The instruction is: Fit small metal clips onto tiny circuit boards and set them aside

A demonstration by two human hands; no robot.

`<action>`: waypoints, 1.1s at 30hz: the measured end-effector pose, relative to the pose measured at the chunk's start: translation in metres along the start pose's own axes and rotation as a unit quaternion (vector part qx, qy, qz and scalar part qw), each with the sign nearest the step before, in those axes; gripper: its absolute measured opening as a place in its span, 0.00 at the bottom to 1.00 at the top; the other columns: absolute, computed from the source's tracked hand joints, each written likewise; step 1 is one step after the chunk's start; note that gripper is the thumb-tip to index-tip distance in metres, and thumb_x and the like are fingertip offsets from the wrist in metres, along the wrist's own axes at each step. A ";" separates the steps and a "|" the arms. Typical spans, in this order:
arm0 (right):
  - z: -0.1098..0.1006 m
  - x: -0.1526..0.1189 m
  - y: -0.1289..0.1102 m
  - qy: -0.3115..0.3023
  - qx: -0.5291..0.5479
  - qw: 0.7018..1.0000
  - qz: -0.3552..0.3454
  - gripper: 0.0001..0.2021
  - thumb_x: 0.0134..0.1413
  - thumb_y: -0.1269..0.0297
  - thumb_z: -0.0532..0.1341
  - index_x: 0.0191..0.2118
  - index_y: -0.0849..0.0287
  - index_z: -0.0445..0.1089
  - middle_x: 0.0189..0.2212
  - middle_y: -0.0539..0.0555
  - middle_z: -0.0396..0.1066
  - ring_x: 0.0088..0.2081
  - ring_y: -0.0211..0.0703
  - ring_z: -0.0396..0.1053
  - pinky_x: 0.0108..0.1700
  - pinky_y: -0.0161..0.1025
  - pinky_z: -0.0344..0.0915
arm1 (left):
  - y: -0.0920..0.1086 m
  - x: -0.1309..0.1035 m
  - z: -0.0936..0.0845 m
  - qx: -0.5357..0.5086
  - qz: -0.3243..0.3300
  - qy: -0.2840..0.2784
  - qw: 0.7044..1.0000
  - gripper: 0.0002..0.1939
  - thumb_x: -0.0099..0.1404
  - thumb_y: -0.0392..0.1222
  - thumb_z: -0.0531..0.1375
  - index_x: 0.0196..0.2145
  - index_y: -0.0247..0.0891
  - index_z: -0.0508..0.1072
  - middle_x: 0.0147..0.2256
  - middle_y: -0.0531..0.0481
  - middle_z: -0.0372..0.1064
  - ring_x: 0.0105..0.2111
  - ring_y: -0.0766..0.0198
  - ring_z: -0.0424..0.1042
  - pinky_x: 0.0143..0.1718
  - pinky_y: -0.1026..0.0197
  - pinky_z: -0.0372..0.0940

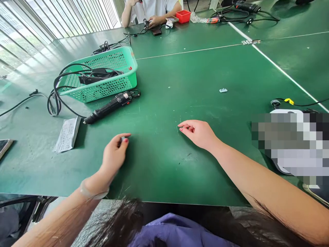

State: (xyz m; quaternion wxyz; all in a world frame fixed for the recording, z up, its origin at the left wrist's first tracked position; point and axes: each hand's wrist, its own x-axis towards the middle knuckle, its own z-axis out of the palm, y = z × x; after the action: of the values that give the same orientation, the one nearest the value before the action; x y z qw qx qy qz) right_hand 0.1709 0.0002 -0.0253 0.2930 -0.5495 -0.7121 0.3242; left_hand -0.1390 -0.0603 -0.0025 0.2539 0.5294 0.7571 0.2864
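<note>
My left hand (pixel 114 154) is closed in a pinch a little above the green table (pixel 154 164). Between its thumb and fingers a small greyish piece (pixel 123 138) barely shows; its kind is hidden. My right hand (pixel 199 133) hovers low over the middle of the table, loosely curled. Its thumb and index fingertips are slightly apart, with nothing visible between them. Beyond my left hand lies a black electric screwdriver (pixel 110 107) with its cable. A small pale blue-white part (pixel 223 90) rests on the table beyond my right hand.
A green mesh basket (pixel 102 92) holding black devices and cables stands at the left. Near it lies a folded paper with writing (pixel 67 134). A blurred-out object (pixel 295 144) sits at the right. Across the table are a person (pixel 154 12) and a red box (pixel 183 16).
</note>
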 end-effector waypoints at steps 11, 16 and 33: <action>-0.003 0.006 0.004 0.032 0.052 0.997 0.047 0.13 0.60 0.65 0.57 0.42 0.56 0.80 0.34 0.54 0.79 0.31 0.42 0.73 0.40 0.44 0.69 | 0.107 0.023 0.120 -0.502 -0.040 -0.155 0.850 0.11 0.72 0.42 0.54 0.43 0.37 0.75 0.51 0.41 0.75 0.52 0.62 0.73 0.59 0.57 0.61; -0.001 0.005 0.001 0.015 -0.019 1.000 0.007 0.10 0.58 0.65 0.62 0.42 0.56 0.80 0.37 0.54 0.77 0.30 0.40 0.69 0.37 0.42 0.66 | 0.098 0.023 0.112 -0.549 -0.055 -0.124 0.825 0.10 0.72 0.42 0.56 0.42 0.37 0.76 0.50 0.43 0.75 0.53 0.63 0.72 0.63 0.56 0.57; 0.006 0.001 -0.006 -0.045 -0.084 0.995 -0.035 0.06 0.57 0.70 0.65 0.34 0.54 0.80 0.35 0.52 0.77 0.35 0.42 0.72 0.38 0.40 0.65 | 0.098 0.014 0.114 -0.602 -0.088 -0.196 0.769 0.09 0.68 0.38 0.61 0.42 0.39 0.81 0.33 0.53 0.70 0.32 0.71 0.63 0.40 0.66 0.59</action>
State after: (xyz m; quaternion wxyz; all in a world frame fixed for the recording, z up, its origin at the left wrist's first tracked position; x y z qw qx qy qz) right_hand 0.1625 -0.0009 -0.0246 0.2245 -0.5318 -0.7680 0.2774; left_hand -0.0005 -0.0012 -0.0154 0.6872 0.2440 0.4069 0.5502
